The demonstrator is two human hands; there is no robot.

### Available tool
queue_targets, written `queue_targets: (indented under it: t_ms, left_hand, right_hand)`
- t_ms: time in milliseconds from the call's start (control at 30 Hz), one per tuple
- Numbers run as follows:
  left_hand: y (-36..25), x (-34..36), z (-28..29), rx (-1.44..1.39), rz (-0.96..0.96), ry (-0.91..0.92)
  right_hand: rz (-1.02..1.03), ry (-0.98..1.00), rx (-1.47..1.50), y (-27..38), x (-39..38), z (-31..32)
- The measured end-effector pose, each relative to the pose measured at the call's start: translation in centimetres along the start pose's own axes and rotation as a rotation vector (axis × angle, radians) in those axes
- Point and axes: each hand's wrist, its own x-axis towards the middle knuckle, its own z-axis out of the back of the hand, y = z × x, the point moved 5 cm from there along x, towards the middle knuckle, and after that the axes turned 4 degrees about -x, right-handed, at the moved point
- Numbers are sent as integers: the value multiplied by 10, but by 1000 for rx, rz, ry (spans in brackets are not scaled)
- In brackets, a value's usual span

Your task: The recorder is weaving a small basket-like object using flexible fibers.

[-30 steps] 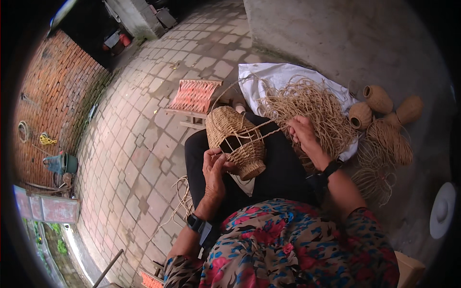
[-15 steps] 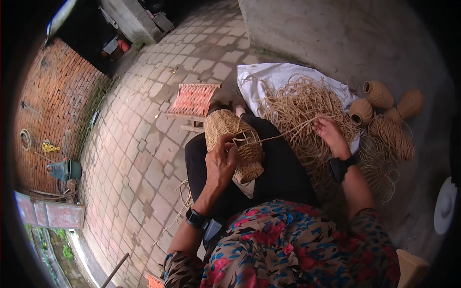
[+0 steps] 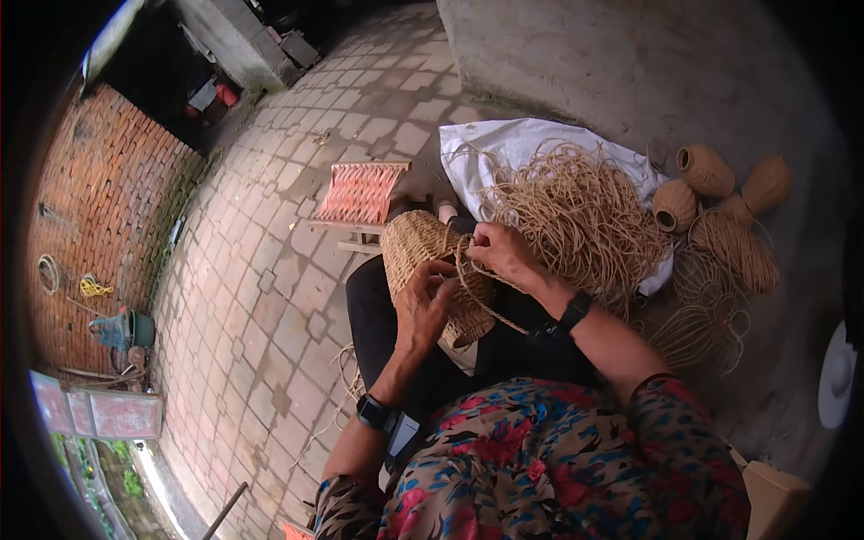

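Observation:
A woven straw basket [image 3: 416,243] lies tilted across my lap, its narrower end toward me. My left hand [image 3: 423,304] rests against its side, fingers bent and closed on the weave; the fingertips are partly hidden. At the basket's right side, my right hand [image 3: 502,254] pinches a twisted straw cord [image 3: 482,306]. The cord forms a loop between the hands, and one length hangs down over the basket toward my dark trousers.
A large heap of loose cord [image 3: 585,202] lies on a white sheet [image 3: 463,148] ahead to the right. Beyond it sit several finished woven baskets [image 3: 706,171] and a cord bundle [image 3: 742,252]. An orange-strapped stool [image 3: 360,193] stands ahead on the paving. A wall [image 3: 621,72] rises behind.
My right hand has moved left from beside the cord heap to the basket, bringing the cord with it. The stretched cord now loops. My left hand has stayed at the basket.

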Motion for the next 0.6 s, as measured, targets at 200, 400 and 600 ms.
queue_targets:
  t_ms: [200, 400, 600]
  left_hand:
    - [14, -1, -1, -22, -17, -65]
    - [21, -11, 12, -572, 96, -145]
    - [48, -19, 24, -648, 88, -195]
  right_hand:
    - [-115, -94, -206, 0, -7, -19]
    - [-242, 135, 662, -17, -14, -7]
    - [-323, 107, 649, -20, -20, 2]
